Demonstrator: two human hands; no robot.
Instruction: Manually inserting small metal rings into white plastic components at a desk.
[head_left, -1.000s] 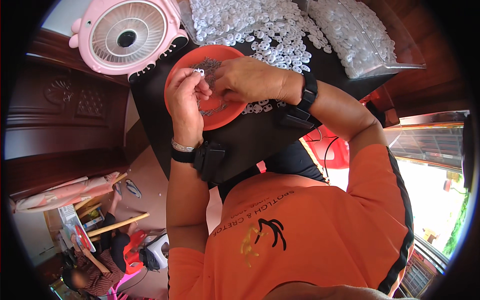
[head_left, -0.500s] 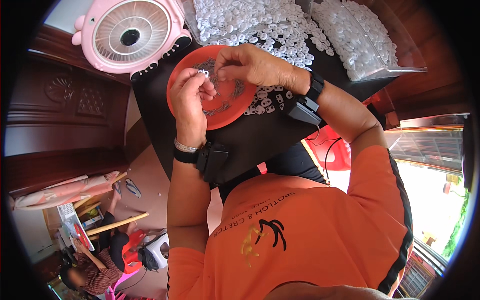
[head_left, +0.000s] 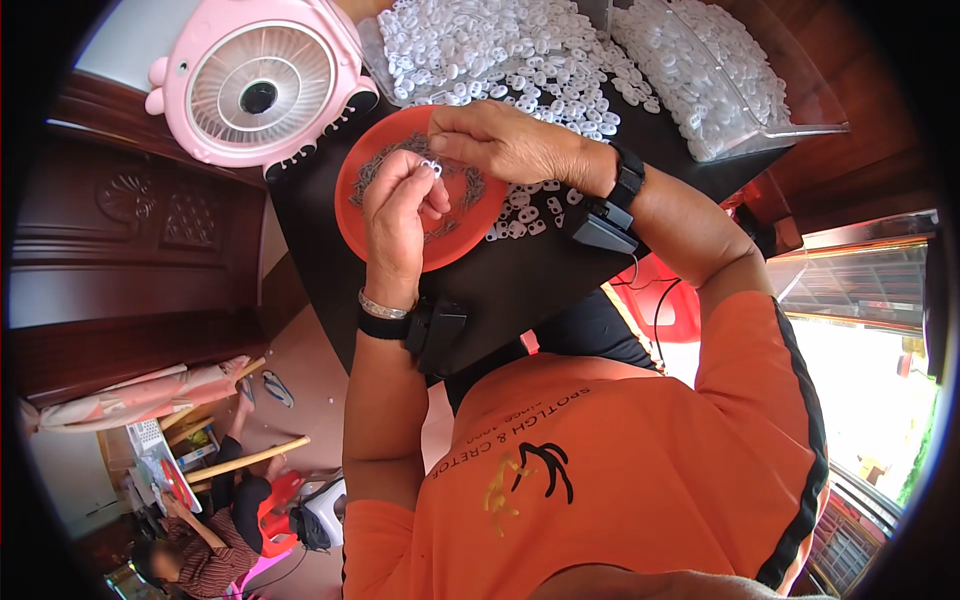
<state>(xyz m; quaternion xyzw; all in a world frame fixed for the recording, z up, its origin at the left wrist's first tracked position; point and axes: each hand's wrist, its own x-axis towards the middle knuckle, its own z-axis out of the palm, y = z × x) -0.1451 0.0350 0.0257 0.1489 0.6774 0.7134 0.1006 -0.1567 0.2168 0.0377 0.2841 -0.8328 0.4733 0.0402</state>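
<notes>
My left hand (head_left: 396, 222) is closed in a pinch on a small white plastic piece with two holes (head_left: 431, 168). It hovers over a round orange-red bowl (head_left: 455, 248) holding many thin grey metal bits (head_left: 402, 147), too small to name. Just beyond and to the right, my right hand (head_left: 515, 145) has its thumb and forefinger pressed together close to the white piece. Whatever lies between those fingertips is hidden or too small to see. Beside the bowl, several loose white two-holed pieces (head_left: 520, 215) lie on the black table (head_left: 500, 290).
A clear tray heaped with white pieces (head_left: 460, 45) is at the back, its contents spilling onto the table. Another full clear bin (head_left: 710, 80) stands at the back right. Left of the bowl stands a pink fan (head_left: 258, 95). Another person (head_left: 205, 560) sits at lower left.
My left hand has shifted slightly right and nearer to me, still with the white piece. The gap between it and my right fingertips looks a little larger. The whole view has moved slightly.
</notes>
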